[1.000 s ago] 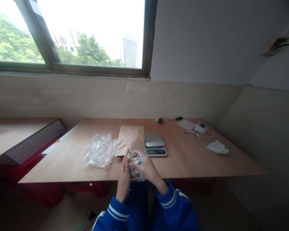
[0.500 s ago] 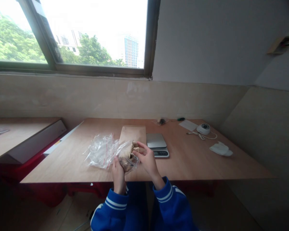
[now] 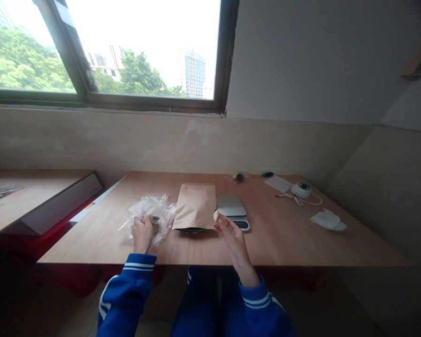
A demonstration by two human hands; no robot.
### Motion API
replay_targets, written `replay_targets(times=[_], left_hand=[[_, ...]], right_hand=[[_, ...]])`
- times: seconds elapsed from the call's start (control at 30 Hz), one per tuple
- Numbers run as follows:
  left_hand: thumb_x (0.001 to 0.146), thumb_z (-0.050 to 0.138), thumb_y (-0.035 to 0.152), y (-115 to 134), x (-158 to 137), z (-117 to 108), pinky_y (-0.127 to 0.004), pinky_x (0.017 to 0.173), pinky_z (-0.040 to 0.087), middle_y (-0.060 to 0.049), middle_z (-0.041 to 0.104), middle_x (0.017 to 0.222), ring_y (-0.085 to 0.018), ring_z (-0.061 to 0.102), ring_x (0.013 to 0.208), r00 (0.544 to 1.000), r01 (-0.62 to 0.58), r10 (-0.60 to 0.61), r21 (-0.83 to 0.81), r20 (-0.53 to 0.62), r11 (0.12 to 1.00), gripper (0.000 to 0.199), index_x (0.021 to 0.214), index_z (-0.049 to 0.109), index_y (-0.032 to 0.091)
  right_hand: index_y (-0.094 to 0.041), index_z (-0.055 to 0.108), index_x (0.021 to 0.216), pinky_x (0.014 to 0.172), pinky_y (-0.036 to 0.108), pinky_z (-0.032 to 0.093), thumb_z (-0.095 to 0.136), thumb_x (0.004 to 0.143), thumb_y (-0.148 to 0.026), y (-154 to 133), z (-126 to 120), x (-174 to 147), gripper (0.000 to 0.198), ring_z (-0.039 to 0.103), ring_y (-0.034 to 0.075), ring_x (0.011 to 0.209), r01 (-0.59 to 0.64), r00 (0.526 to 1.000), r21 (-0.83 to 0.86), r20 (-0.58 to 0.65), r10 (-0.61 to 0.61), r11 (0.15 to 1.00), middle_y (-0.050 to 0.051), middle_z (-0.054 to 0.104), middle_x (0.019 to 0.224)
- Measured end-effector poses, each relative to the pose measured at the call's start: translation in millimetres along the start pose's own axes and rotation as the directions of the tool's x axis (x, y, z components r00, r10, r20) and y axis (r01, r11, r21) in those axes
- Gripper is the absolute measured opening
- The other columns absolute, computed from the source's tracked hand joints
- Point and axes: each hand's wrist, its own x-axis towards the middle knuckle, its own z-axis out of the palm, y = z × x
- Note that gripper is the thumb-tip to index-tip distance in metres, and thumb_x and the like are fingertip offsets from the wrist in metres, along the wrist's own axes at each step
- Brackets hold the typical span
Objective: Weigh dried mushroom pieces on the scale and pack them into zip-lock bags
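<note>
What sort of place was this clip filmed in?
Probably a simple indoor workroom, though the room's exact use can't be told: a wooden table holds a scale and loose plastic bags.

Between the fingers of our right hand (image 3: 234,236) we pinch a small beige piece (image 3: 216,216) near the silver-topped white scale (image 3: 232,205); our left hand (image 3: 142,231) touches crumpled clear plastic bags (image 3: 148,206) at left. Between them lies a flat brown paper pouch (image 3: 196,203), near mouth parted.
</note>
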Motion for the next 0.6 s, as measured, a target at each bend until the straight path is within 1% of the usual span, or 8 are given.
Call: replay_targets(times=[0.1,0.13,0.2,0.23,0.3,0.4,0.47,0.6], left_hand=[[0.08,0.046,0.042,5,-13,3,-0.063,0.098,0.023,-0.037,0.034,0.132,-0.047,0.03,0.127,0.994,0.008,0.012,0.19,-0.106,0.982,0.075,0.133,0.029,-0.009],[0.081,0.045,0.042,7,-22,3,-0.062,0.1,0.022,-0.036,0.028,0.137,-0.046,0.025,0.129,0.982,-0.053,0.095,0.245,-0.162,0.968,0.079,0.137,0.021,-0.008],[0.083,0.044,0.04,11,-39,3,-0.058,0.103,0.021,-0.03,0.02,0.143,-0.041,0.021,0.133,0.913,-0.266,0.34,0.304,-0.225,0.915,0.077,0.141,0.016,-0.001],[0.084,0.045,0.038,11,-46,4,-0.055,0.104,0.022,-0.026,0.02,0.145,-0.038,0.022,0.133,0.864,-0.393,0.464,0.315,-0.194,0.864,0.072,0.142,0.019,0.004],[0.085,0.046,0.035,9,-57,7,-0.049,0.104,0.025,-0.018,0.028,0.145,-0.033,0.029,0.131,0.744,-0.636,0.668,0.307,0.003,0.708,0.059,0.138,0.034,0.015],[0.081,0.054,0.035,0,-59,20,-0.043,0.102,0.03,-0.01,0.043,0.139,-0.029,0.036,0.128,0.552,-0.834,0.768,0.241,0.324,0.497,0.047,0.127,0.05,0.025],[0.081,0.055,0.031,-3,-53,28,-0.04,0.098,0.034,-0.008,0.054,0.13,-0.028,0.043,0.123,0.501,-0.866,0.772,0.216,0.391,0.452,0.04,0.12,0.056,0.027],[0.086,0.047,0.026,12,-40,32,-0.034,0.082,0.044,-0.005,0.071,0.094,-0.022,0.062,0.089,0.453,-0.89,0.806,0.143,0.381,0.432,0.024,0.098,0.068,0.025]], right_hand=[[-0.015,0.066,0.102,0.086,0.034,0.051,0.077,0.066,-0.042,3,-9,-8,0.047,0.067,0.018,0.083,-0.031,0.999,0.014,-0.023,0.032,0.999,0.006,0.071,0.092],[-0.014,0.067,0.101,0.086,0.034,0.051,0.077,0.065,-0.043,4,-12,-10,0.047,0.067,0.018,0.083,-0.037,0.999,0.014,-0.031,0.037,0.999,0.007,0.071,0.09],[-0.014,0.066,0.099,0.086,0.034,0.051,0.076,0.065,-0.045,3,-17,-12,0.048,0.067,0.019,0.083,-0.044,0.998,0.011,-0.041,0.045,0.999,0.007,0.072,0.087],[-0.013,0.066,0.099,0.086,0.034,0.051,0.076,0.066,-0.046,3,-20,-13,0.048,0.067,0.019,0.084,-0.047,0.998,0.008,-0.043,0.047,0.999,0.008,0.072,0.086],[-0.013,0.065,0.098,0.086,0.035,0.051,0.074,0.067,-0.047,1,-25,-14,0.047,0.067,0.02,0.084,-0.045,0.998,-0.004,-0.039,0.045,0.999,0.008,0.072,0.087],[-0.014,0.064,0.099,0.087,0.036,0.051,0.072,0.07,-0.048,-1,-31,-17,0.046,0.068,0.02,0.084,-0.037,0.999,-0.019,-0.04,0.036,0.999,0.008,0.072,0.088],[-0.014,0.063,0.099,0.088,0.038,0.05,0.071,0.071,-0.049,-1,-35,-19,0.046,0.068,0.021,0.084,-0.026,0.999,-0.022,-0.045,0.025,0.999,0.009,0.072,0.088],[-0.013,0.061,0.101,0.09,0.043,0.049,0.068,0.073,-0.051,-8,-37,-24,0.047,0.067,0.024,0.087,0.005,1.0,-0.076,-0.013,-0.006,0.997,0.01,0.071,0.09]])
